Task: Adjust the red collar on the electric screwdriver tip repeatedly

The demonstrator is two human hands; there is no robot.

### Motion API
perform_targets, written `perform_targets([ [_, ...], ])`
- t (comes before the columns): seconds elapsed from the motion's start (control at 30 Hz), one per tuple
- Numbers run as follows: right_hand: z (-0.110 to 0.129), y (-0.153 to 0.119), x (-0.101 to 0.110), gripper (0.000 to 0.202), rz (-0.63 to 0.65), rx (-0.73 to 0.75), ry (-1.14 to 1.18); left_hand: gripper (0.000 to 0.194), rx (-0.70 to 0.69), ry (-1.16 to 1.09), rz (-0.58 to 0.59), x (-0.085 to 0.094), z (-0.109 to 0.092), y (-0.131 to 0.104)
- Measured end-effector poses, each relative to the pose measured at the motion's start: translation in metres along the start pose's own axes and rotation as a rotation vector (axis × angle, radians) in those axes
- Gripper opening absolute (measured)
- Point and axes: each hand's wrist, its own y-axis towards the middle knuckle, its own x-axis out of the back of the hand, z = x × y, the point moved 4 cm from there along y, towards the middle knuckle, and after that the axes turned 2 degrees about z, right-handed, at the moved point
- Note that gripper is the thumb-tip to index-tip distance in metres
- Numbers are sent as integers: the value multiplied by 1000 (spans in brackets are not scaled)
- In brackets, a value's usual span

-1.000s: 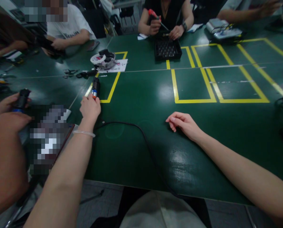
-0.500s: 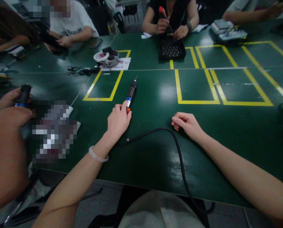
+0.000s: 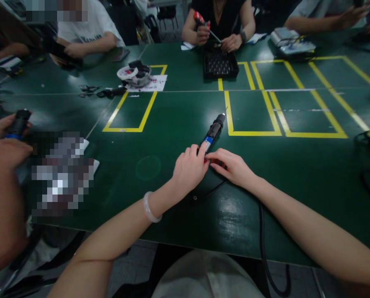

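Observation:
An electric screwdriver (image 3: 214,130), black with a blue band, points up and to the right above the green table (image 3: 172,215). My left hand (image 3: 191,169) is closed round its lower end, a white bangle on that wrist. My right hand (image 3: 231,165) is beside the tool's lower end, its index fingertip at or against it and its thumb apart from the fingers; nothing shows between them. A black cable (image 3: 261,231) runs from under my right forearm over the table's front edge. Near my left wrist lies a small ring-like piece (image 3: 195,198).
Yellow tape rectangles (image 3: 254,133) mark the table. Across it, a person's hands hold a red-handled screwdriver (image 3: 200,18) over a black tray (image 3: 221,76). A bowl of parts (image 3: 138,78) stands back left. At left, a co-worker's hands hold a similar tool (image 3: 19,124).
My left hand has carried the screwdriver to the right, tilting it rightward. My right hand has moved slightly left and its fingers have opened. The cable has shifted right.

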Motion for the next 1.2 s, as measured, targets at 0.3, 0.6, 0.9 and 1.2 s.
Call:
perform_targets([
  [0.3, -11, 2, -6, 12, 44, -242, 266, 68, -74, -92, 16, -2, -5, -6],
  [0.6, -12, 1, -12, 39, 101, -637, 877, 71, -75, -124, 9, -6, -2, -7],
  [0.9, -15, 0, -12, 39, 113, -607, 954, 72, -77, -136, 8, -5, -2, -8],
  [1.2, -14, -3, -11, 17, -5, -286, 461, 73, -71, -141, 20, -4, -2, -7],
])
